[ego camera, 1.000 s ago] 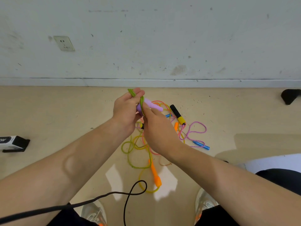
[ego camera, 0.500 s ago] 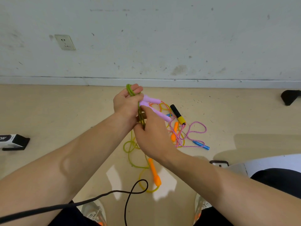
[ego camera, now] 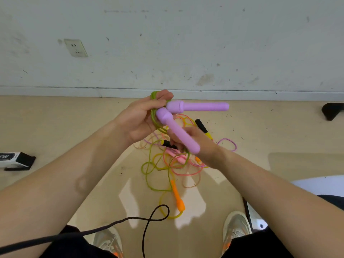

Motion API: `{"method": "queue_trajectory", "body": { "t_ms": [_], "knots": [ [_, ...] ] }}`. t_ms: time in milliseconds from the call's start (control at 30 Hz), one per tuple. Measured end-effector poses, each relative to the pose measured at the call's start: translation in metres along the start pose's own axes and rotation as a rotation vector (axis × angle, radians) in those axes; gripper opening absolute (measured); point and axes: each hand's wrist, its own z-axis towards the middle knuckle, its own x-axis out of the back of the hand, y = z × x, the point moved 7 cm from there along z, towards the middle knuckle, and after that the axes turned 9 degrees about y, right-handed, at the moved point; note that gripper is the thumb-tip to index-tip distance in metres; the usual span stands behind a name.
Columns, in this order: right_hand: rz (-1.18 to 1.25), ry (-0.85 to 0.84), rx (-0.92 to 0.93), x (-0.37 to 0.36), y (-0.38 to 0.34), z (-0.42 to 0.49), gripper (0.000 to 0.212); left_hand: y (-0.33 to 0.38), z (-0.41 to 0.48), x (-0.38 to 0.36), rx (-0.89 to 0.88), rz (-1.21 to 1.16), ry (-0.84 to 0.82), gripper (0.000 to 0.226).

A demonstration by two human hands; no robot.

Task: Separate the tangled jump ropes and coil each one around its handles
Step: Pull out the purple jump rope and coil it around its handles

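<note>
My left grip (ego camera: pixel 141 118) holds green rope coils (ego camera: pixel 153 116). My right grip (ego camera: pixel 202 145), at four o'clock, clasps a purple handle (ego camera: pixel 176 130).

Ahead of me a scuffed white wall (ego camera: pixel 186 43) carries a wall socket (ego camera: pixel 76 47) at upper left, above a pale baseboard (ego camera: pixel 55 91). The beige floor (ego camera: pixel 55 123) shows bright light patches (ego camera: pixel 130 200) low in the middle of the frame.

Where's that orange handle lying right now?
In the head view the orange handle lies on the floor at lower centre, just below the tangled ropes and beside the black cable loop.
</note>
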Motion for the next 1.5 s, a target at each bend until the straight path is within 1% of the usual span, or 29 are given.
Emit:
{"method": "queue_trajectory", "body": {
  "t_ms": [67, 133, 233, 333, 367, 433, 500, 600, 733, 800, 867, 933, 1067, 1167, 1233, 1267, 1300, 1400, 1433, 1500],
  "knots": [
    [-0.005, -0.032, -0.022, 0.011, 0.001, 0.003, 0.032, 0.006, -0.006, 0.000, -0.016, 0.091, -0.082, 0.033],
    [0.121, -0.118, -0.094, 0.013, 0.004, 0.004, 0.028, 0.010, -0.013, -0.001, -0.032, 0.151, -0.150, 0.030],
    [0.336, -0.261, -0.263, 0.011, 0.008, 0.001, 0.041, 0.011, -0.021, -0.002, -0.023, 0.203, -0.223, 0.032],
    [0.416, -0.407, -0.398, 0.003, 0.011, -0.008, 0.050, 0.009, -0.024, -0.001, -0.003, 0.369, -0.295, 0.035],
    [0.403, -0.420, -0.403, 0.002, 0.010, -0.010, 0.046, 0.008, -0.024, 0.000, -0.004, 0.430, -0.306, 0.036],
    [0.343, -0.362, -0.374, 0.003, 0.009, -0.011, 0.034, 0.007, -0.024, 0.002, -0.024, 0.517, -0.292, 0.038],
    [0.229, -0.292, -0.311, 0.009, 0.004, -0.010, 0.030, 0.007, -0.023, 0.004, -0.063, 0.575, -0.258, 0.035],
    [0.051, -0.266, -0.264, 0.015, 0.003, -0.005, 0.031, 0.002, -0.025, 0.004, -0.146, 0.691, -0.213, 0.033],
    [-0.151, -0.202, -0.230, 0.015, 0.005, -0.003, 0.039, -0.012, -0.025, 0.004, -0.243, 0.754, -0.110, 0.033],
    [-0.195, -0.162, -0.221, 0.013, 0.007, -0.003, 0.038, -0.018, -0.025, 0.005, -0.272, 0.785, -0.093, 0.036],
    [-0.230, -0.114, -0.215, 0.014, 0.009, -0.002, 0.038, -0.024, -0.025, 0.007, -0.295, 0.819, -0.094, 0.048],
    [-0.258, -0.061, -0.196, 0.015, 0.010, -0.001, 0.039, -0.029, -0.022, 0.007, -0.360, 0.880, -0.077, 0.057],
    [-0.313, 0.037, -0.168, 0.019, 0.008, 0.001, 0.044, -0.028, -0.019, 0.005, -0.503, 0.975, -0.015, 0.061],
    [-0.550, 0.112, -0.106, 0.024, 0.003, 0.003, 0.049, -0.025, -0.016, 0.002, -0.577, 1.025, 0.005, 0.060],
    [-0.694, 0.144, -0.048, 0.023, -0.002, 0.004, 0.051, -0.025, -0.016, -0.002, -0.657, 1.074, 0.009, 0.058],
    [-0.680, 0.151, -0.063, 0.022, -0.002, 0.004, 0.047, -0.024, -0.016, -0.003, -0.695, 1.095, 0.019, 0.058],
    [-0.572, 0.159, -0.118, 0.022, 0.001, 0.004, 0.041, -0.023, -0.015, -0.004, -0.726, 1.109, 0.037, 0.057],
    [0.007, 0.230, -0.353, 0.023, 0.005, -0.001, 0.023, -0.017, -0.014, 0.000, -0.783, 1.095, 0.117, 0.059],
    [0.157, 0.250, -0.405, 0.023, 0.006, -0.002, 0.021, -0.016, -0.013, 0.001, -0.796, 1.082, 0.148, 0.059],
    [0.340, 0.267, -0.458, 0.020, 0.008, -0.004, 0.022, -0.016, -0.014, 0.002, -0.821, 1.067, 0.212, 0.059]
  ]
}}
